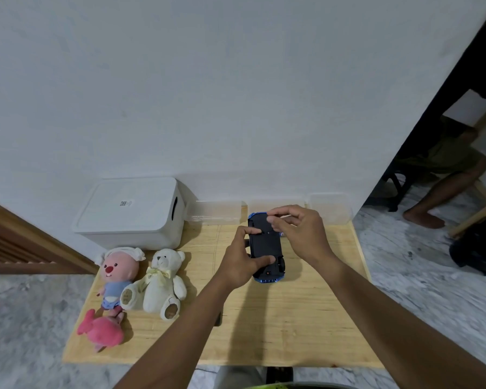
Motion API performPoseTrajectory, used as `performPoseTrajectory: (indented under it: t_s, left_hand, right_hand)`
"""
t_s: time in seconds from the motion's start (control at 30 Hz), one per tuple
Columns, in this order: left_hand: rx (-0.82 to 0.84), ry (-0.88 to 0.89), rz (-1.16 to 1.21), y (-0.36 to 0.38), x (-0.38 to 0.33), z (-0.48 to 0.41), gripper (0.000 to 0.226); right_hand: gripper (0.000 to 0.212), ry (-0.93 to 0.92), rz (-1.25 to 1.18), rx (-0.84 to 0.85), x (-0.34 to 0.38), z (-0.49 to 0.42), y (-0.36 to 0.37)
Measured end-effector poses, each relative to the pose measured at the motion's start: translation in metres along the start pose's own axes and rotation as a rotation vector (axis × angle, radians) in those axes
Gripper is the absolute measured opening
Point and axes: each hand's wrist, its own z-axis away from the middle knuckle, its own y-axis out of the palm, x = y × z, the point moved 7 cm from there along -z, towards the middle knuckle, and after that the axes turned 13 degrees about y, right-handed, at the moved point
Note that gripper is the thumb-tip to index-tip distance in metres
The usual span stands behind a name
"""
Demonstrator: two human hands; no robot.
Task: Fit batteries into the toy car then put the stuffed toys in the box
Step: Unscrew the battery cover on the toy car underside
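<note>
A blue toy car (pixel 265 242) lies upside down on the wooden table (pixel 292 318), its black underside facing up. My left hand (pixel 240 262) grips the car's left side, thumb across the underside. My right hand (pixel 298 231) hovers over the car's far end with fingertips pinched together near the underside; whether it holds something small I cannot tell. Three stuffed toys lie at the table's left: a pink-faced doll in blue (pixel 118 273), a white teddy bear (pixel 160 282) and a pink plush (pixel 101 331). A white lidded box (pixel 129 214) stands behind them against the wall.
Clear plastic containers (pixel 216 211) line the wall behind the car. A person's legs (pixel 443 192) and a wooden stool are on the marble floor to the right, with a dark bag (pixel 477 248) beside the table.
</note>
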Motion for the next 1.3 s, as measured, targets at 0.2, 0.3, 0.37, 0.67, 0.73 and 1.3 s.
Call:
performPoseTrajectory:
  t_s: [0.2,0.3,0.37,0.67,0.73,1.3]
  left_hand:
    - [0.019,-0.003,-0.019,0.002,0.004,-0.002,0.063]
    - [0.017,-0.003,-0.011,0.001,0.003,-0.004,0.063]
    - [0.019,0.001,-0.016,0.0,0.003,-0.005,0.063]
    - [-0.004,0.004,0.008,-0.006,0.002,-0.011,0.062]
    - [-0.012,0.004,0.007,-0.008,0.003,-0.012,0.062]
    - [-0.032,-0.034,0.01,-0.019,0.011,-0.007,0.062]
  right_hand:
    - [0.012,-0.002,0.033,0.018,-0.001,-0.004,0.003]
    - [0.007,0.021,0.043,0.015,-0.002,-0.006,0.003]
    - [0.01,0.024,0.027,0.014,-0.001,-0.007,0.002]
    - [0.008,0.039,-0.003,0.036,0.0,-0.01,0.007]
    - [0.007,0.031,-0.015,0.043,0.0,-0.011,0.006]
    - [0.019,0.074,-0.214,-0.187,-0.008,-0.02,-0.016]
